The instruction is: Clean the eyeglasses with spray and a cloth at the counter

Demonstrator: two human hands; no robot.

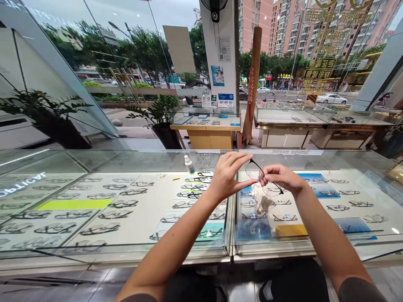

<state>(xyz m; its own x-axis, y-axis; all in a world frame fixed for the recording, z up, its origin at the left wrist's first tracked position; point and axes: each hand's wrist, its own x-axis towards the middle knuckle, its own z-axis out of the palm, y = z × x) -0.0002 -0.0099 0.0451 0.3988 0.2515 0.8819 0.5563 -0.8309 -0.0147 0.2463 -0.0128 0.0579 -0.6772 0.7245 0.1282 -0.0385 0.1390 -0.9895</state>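
Observation:
A pair of eyeglasses with a thin dark frame is held up above the glass counter, tilted down to the right. My left hand grips one end, with the thumb below and fingers above the lens. The fingertips of my right hand pinch the middle of the frame, near the bridge; any small object between them is too small to make out. Just below the glasses is a crumpled whitish cloth, seemingly on the counter top. To the left stands a small white spray bottle with a blue-green label.
Under the glass of the display counter lie rows of eyeglasses. A small yellow piece lies near the bottle. Beyond are another display case, a wooden post, potted plants and street-facing windows.

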